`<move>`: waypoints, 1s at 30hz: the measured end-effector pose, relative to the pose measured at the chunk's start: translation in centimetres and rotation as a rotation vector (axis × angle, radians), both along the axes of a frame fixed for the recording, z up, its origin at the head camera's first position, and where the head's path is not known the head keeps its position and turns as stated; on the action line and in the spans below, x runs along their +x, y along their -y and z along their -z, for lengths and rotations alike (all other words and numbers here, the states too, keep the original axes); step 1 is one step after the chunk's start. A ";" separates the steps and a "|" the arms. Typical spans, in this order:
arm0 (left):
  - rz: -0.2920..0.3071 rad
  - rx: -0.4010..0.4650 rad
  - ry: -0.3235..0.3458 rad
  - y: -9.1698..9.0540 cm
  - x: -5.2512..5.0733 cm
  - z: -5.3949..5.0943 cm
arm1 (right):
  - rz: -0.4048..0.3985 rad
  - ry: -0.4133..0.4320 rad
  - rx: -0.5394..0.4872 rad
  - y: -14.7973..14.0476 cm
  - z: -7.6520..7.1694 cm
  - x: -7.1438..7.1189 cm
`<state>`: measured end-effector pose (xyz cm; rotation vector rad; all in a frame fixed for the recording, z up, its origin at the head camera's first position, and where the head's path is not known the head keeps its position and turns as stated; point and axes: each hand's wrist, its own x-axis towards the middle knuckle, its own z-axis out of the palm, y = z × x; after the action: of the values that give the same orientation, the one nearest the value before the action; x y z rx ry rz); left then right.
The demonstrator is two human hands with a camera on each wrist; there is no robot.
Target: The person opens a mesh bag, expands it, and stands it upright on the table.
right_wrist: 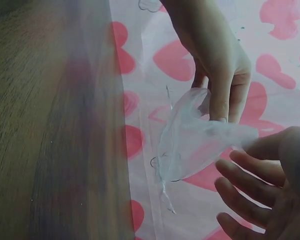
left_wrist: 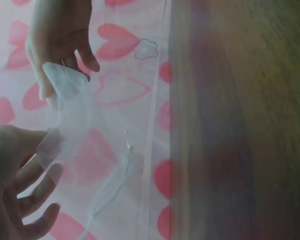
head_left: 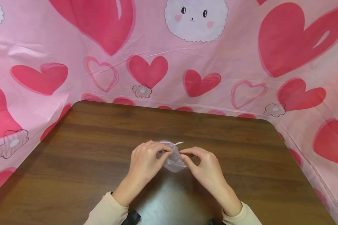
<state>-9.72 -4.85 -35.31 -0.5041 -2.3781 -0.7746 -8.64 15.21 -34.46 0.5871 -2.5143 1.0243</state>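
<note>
A thin see-through plastic cover (head_left: 175, 163) with a gathered edge is stretched between both hands above the table. Its exact kind is hard to tell. My left hand (head_left: 146, 157) pinches one side between thumb and fingers, and my right hand (head_left: 207, 167) pinches the opposite side. In the left wrist view the film (left_wrist: 72, 117) spreads between the hands, and a thin twisted tail (left_wrist: 128, 140) sticks out from its edge. The right wrist view shows the sheet (right_wrist: 190, 140) sagging, with my right hand's (right_wrist: 275, 170) other fingers spread loosely below the pinch.
Under the hands lies a dark brown wooden table (head_left: 101, 140) with rounded far corners. A pink cloth (head_left: 146, 37) printed with red hearts surrounds it at the back and sides. Dark bands (head_left: 131, 217) show near the beige sleeves (head_left: 108, 209).
</note>
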 end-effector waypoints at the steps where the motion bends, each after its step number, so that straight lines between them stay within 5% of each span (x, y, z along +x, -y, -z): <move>1: 0.002 0.005 0.002 0.0 0.0 0.0 | -0.010 0.001 0.005 0.0 0.0 0.0; 12: 0.060 0.045 0.000 -0.2 0.1 -0.1 | -0.060 -0.026 0.044 0.0 0.3 0.0; 23: 0.088 0.018 0.057 -0.3 0.1 0.2 | 0.058 -0.038 0.042 -0.1 0.2 -0.1; 30: 0.124 -0.026 0.067 -0.5 0.2 0.4 | 0.067 -0.036 0.039 -0.2 0.3 -0.1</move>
<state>-9.48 -4.36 -35.69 -0.6512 -2.4398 -0.8283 -8.77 15.37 -34.76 0.5239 -2.5101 0.9342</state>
